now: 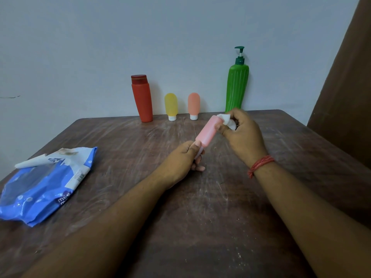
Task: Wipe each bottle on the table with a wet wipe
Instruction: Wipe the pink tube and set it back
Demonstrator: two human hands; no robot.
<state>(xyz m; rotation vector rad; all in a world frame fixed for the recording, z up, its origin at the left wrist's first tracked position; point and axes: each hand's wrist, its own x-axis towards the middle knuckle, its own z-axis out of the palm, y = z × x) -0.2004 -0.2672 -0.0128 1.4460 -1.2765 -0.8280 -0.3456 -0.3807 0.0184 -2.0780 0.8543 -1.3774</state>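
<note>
While your left hand point(181, 157) pinches cap end of pink bottle point(208, 132), right hand point(242, 129) squeezes wet wipe point(226, 119) on far end, above table point(200, 207). Beyond grip: red bottle point(143, 101), yellow bottle point(171, 105), peach bottle point(194, 104), green pump bottle point(236, 87). Wiped or not, cannot tell.

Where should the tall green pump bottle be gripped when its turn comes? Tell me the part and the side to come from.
Probably grip the green pump bottle round its ribbed mid-body, not the thin pump head. Come from the front: it stands upright at the table's far edge by the wall, so its back is shut off. The right hand, holding the wipe, is nearest; the left hand holds the pink bottle.
</note>
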